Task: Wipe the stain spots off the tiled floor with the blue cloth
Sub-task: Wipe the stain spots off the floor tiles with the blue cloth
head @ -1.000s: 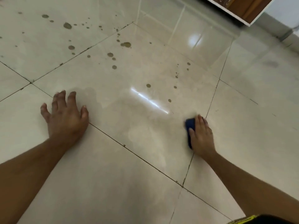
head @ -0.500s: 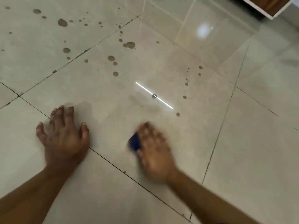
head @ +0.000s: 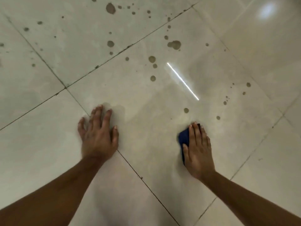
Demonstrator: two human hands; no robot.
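The blue cloth lies flat on the glossy beige tiled floor, mostly covered by my right hand, which presses it down with straight fingers. Only its left edge shows. Brown stain spots are scattered across the tiles ahead; the nearest spots lie just beyond my right fingertips. My left hand rests flat on the floor with spread fingers, to the left of the cloth, over a grout line.
Dark grout lines cross the floor diagonally. A bright strip of light reflects on the middle tile and a round glare on a tile at the top right. More spots dot the far left tiles.
My right hand swept the cloth left toward my left hand, then back to the right. The camera tilted down, so the cabinet at the top right is out of view.
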